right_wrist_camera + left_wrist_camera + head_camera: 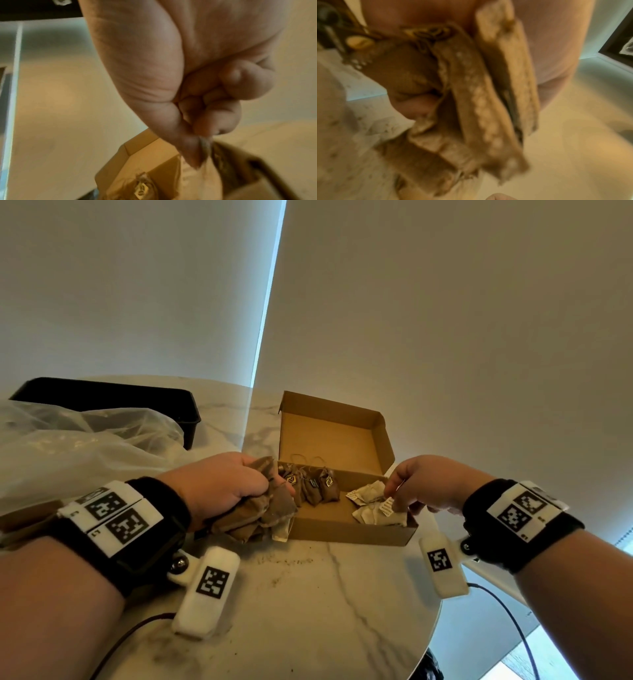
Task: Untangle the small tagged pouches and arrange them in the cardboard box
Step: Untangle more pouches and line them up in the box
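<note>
The left hand (222, 484) clutches a pouch bundle (260, 515) just left of the box (356, 530); the right hand (421, 484) pinches 1 pale pouch (380, 513) inside. Lay it flat beside the others.

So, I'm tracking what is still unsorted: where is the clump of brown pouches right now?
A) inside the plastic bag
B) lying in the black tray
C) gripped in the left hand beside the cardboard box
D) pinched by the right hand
C: the left hand grips the clump of brown pouches beside the cardboard box, at its left end.
</note>
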`<action>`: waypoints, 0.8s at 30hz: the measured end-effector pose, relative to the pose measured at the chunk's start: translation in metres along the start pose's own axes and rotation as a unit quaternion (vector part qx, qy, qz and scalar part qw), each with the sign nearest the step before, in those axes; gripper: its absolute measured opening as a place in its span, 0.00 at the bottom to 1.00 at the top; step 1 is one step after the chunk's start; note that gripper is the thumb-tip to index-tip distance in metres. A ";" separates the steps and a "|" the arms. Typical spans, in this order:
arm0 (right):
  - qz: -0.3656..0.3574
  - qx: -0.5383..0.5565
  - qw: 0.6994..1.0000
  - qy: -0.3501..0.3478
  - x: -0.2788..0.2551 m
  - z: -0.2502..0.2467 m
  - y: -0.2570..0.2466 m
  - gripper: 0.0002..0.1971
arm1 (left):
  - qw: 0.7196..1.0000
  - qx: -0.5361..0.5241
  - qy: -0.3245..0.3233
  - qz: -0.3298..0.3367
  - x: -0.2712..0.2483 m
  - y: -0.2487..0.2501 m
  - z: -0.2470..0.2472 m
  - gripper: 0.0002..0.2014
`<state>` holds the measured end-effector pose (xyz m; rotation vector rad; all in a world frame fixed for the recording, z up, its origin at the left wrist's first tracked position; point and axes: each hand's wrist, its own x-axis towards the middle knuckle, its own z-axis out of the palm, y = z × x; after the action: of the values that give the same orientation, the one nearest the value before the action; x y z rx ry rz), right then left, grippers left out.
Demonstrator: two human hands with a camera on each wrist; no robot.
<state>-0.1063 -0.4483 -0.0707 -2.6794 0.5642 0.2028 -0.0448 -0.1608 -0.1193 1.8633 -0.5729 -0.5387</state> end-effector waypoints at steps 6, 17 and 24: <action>-0.031 -0.128 0.989 0.070 0.006 0.007 -0.002 0.08 | 1.000 0.001 -0.004 0.000 0.000 -0.002 -0.001 0.20; -0.128 0.114 0.971 0.167 -0.007 0.004 -0.024 0.03 | 0.976 -0.214 0.019 0.023 -0.002 -0.003 -0.007 0.17; -0.217 0.361 0.906 0.047 -0.017 0.036 -0.092 0.04 | 0.939 -0.327 0.077 0.071 0.002 -0.002 -0.009 0.18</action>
<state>-0.0861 -0.3504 -0.0684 -2.0120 0.0235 -0.2266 -0.0371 -0.1549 -0.1185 1.2074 -0.3583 -0.4154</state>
